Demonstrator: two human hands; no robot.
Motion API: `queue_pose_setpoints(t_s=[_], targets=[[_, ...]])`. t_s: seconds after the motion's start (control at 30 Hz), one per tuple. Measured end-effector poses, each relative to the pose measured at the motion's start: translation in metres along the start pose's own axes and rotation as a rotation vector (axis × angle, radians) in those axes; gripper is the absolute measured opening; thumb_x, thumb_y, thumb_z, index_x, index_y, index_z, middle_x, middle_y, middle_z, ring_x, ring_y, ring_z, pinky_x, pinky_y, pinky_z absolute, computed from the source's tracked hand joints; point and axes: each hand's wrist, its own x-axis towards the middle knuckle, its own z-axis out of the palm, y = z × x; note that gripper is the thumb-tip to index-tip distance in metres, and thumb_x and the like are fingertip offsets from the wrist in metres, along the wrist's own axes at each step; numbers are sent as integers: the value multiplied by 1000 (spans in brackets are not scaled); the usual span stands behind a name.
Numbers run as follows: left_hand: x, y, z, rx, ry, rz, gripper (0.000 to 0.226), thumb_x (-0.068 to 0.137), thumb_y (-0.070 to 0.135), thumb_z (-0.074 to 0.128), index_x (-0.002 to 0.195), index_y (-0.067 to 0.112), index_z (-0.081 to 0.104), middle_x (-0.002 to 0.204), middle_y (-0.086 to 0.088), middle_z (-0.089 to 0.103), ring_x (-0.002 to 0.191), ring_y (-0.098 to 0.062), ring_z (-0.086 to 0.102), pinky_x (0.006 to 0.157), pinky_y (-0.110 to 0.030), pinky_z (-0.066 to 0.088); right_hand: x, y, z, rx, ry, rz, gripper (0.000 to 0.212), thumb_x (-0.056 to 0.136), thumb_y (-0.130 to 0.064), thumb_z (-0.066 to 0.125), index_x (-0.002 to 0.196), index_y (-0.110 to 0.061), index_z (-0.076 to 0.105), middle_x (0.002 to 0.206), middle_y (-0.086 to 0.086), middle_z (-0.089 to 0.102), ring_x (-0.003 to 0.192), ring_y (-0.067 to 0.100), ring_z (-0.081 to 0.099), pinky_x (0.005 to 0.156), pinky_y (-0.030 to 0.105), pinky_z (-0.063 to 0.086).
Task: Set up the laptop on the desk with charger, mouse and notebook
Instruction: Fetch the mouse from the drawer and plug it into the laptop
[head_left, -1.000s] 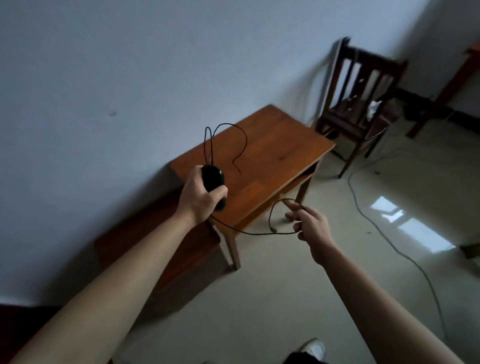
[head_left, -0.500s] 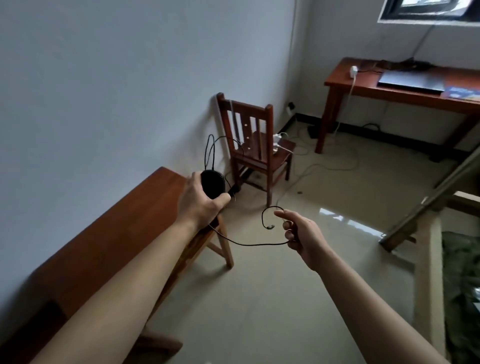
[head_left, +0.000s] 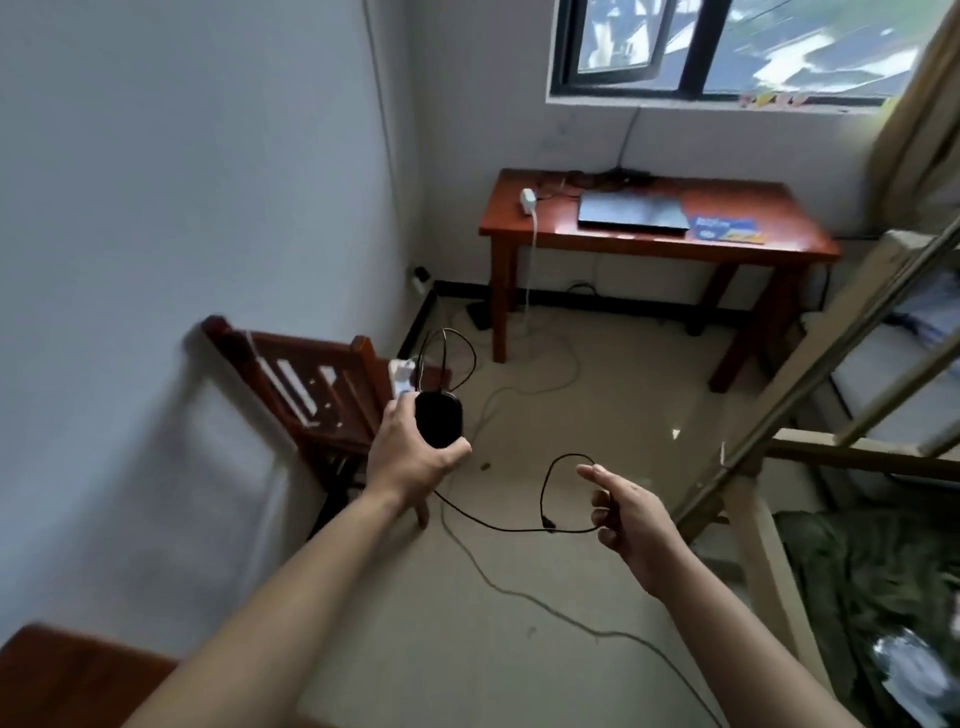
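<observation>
My left hand (head_left: 410, 457) grips a black wired mouse (head_left: 439, 426), held up in front of me. Its thin black cable (head_left: 488, 525) loops above the mouse and sags across to my right hand (head_left: 631, 519), whose fingers pinch the cable near its plug end. Across the room under the window stands a reddish wooden desk (head_left: 779, 249). On it lie a shut dark laptop (head_left: 631, 213), a blue notebook (head_left: 724, 228) to the laptop's right and a white charger (head_left: 529, 200) at the left, its cord hanging off the front edge.
A dark wooden chair (head_left: 322, 395) stands by the left wall with a white adapter (head_left: 401, 376) on it. Cables trail over the pale floor (head_left: 597, 415). A slanted wooden bed ladder (head_left: 810, 384) and bedding fill the right side. A brown tabletop corner (head_left: 62, 675) shows bottom left.
The view has swung right, away from the small brown table and toward the desk under the window. Both hands have kept hold of the mouse and its cable.
</observation>
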Motion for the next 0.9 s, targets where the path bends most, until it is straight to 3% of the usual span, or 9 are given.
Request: queue_pose_setpoints(t_s=[0.13,0.23,0.33,0.47,0.57,0.67,0.9], targets=[[93,33,44,-7,-73,83,70,63,34,85,122,21,51,121,1,40,105,-13,43,87,-27,43,49,-47,-21,58,92,-38,19,93,-33,68,103,-21,80,67,-6,55,56,9,51,48,21,38],[149,60,86,-35,-86,94,66,64,31,85,120,22,51,125,0,37,99,-2,30,84,-25,38,84,-71,-40,122,136,-63,19,93,-31,67,102,-21,80,65,-6,55,57,8,51,51,21,38],[197,80,131,-63,-152,123,60,64,29,86,113,25,52,119,1,44,102,-15,48,85,-26,40,129,-88,-63,168,176,-79,18,95,-28,65,100,-20,81,66,-5,56,57,7,52,51,19,39],[258,106,199,-74,-220,85,64,64,36,82,120,25,54,108,4,62,100,-17,57,83,-30,47,214,-119,-101,197,212,-70,19,95,-27,66,102,-16,80,64,-4,59,55,7,54,49,18,40],[306,136,240,-32,-198,16,60,64,45,80,115,28,54,101,9,63,98,-17,60,79,-29,45,281,-168,-128,140,178,-64,18,90,-32,72,98,-18,81,63,-3,58,53,8,51,48,20,37],[361,170,261,-43,-203,-12,61,61,48,80,112,26,55,101,7,64,98,-18,61,84,-35,51,333,-228,-147,69,135,-126,19,91,-35,71,94,-19,80,63,-2,57,57,12,48,55,27,34],[448,237,310,-214,-89,-67,60,59,41,80,109,26,52,104,2,63,97,-18,63,78,-35,56,414,-340,-186,17,111,-281,18,92,-36,71,98,-21,79,66,-5,62,59,6,58,57,17,48]])
